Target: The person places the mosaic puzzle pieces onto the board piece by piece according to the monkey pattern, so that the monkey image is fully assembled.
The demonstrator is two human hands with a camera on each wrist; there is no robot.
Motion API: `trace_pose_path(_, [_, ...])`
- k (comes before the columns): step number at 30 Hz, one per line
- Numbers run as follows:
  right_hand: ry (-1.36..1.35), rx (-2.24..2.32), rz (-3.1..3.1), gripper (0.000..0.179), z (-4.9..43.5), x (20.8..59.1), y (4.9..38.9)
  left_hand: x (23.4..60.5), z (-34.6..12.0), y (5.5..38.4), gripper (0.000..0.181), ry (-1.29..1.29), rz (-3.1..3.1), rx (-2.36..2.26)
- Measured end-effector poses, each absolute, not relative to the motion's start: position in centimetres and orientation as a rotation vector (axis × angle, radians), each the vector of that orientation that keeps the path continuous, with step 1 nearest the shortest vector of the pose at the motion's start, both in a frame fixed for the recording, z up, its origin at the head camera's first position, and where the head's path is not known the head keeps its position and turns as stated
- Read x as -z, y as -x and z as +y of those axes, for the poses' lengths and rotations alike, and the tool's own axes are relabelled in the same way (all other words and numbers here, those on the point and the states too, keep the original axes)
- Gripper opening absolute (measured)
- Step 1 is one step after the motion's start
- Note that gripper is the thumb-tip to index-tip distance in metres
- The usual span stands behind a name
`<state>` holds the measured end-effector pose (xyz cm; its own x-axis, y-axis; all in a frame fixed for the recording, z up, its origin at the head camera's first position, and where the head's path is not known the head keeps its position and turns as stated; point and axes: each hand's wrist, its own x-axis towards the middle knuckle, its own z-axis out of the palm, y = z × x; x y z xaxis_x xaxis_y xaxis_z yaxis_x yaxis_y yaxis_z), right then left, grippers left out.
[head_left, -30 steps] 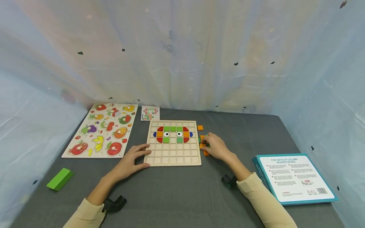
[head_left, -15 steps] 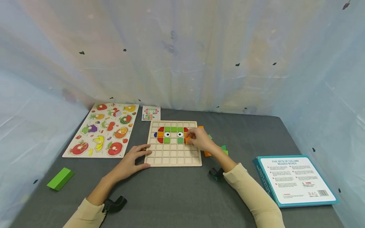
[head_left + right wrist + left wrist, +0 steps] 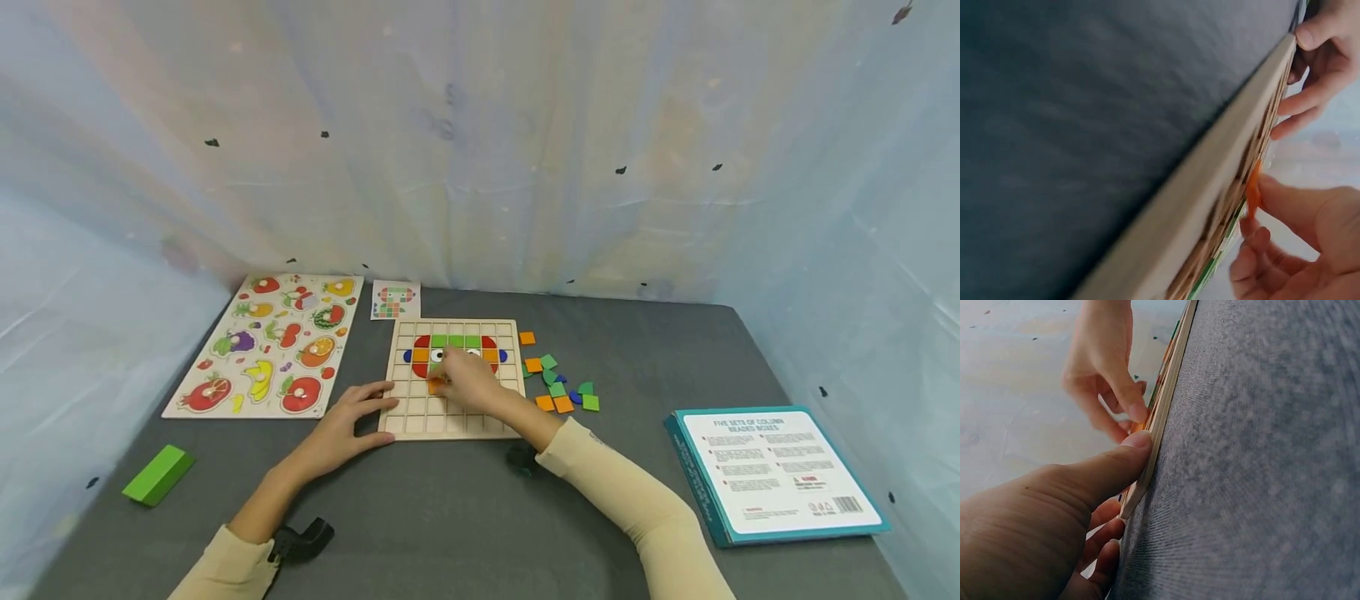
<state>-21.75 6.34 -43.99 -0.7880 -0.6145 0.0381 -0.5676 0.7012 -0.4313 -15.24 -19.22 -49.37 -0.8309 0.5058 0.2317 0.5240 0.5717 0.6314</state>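
My right hand pinches an orange square tile between thumb and fingers, low over the wooden grid board, just below the left eye tile. On the board, red, green, orange and blue tiles and two eye tiles form a face-like pattern, partly hidden by the right hand. My left hand rests at the board's left edge, its fingers stretched onto the rim. In the left wrist view its thumb touches the board's near edge.
Loose orange, green and blue tiles lie right of the board. A small pattern card sits behind it. A fruit puzzle board and a green block lie left. A teal-and-white box lies at right.
My right hand has moved left from the loose tiles onto the board, carrying an orange tile past the face's right side to below its left eye. The left hand has stayed in place.
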Motion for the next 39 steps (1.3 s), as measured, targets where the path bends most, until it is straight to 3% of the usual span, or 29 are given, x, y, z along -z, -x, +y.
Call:
trace_pose_path(7, [1.067,0.680,2.820,0.012,7.0,43.7,21.4,49.4,-19.4,15.3,0.056,0.906,-2.758,1.126])
trace_pose_path(13, [1.209,0.434,2.899,0.012,7.9,43.0,19.9,49.5,-19.1,15.2,0.056,0.912,-2.758,1.139])
trace_pose_path(21, [1.143,0.153,2.748,0.051,9.9,42.7,16.3,49.5,-19.0,15.3,0.056,0.901,-2.762,1.142])
trace_pose_path(30, [1.169,0.256,2.696,0.063,10.4,43.3,16.1,49.5,-19.2,15.2,0.056,0.889,-2.771,1.119])
trace_pose_path(33, [1.134,0.327,2.746,0.053,11.6,42.9,16.2,49.6,-19.2,15.1,0.056,0.895,-2.770,1.118])
trace_pose_path(37, [0.954,0.385,2.876,0.025,15.0,42.0,16.7,49.5,-19.2,15.1,0.057,0.903,-2.768,1.125])
trace_pose_path(39, [0.824,0.358,2.915,0.021,16.9,41.8,17.1,49.4,-19.1,15.1,0.057,0.898,-2.770,1.127])
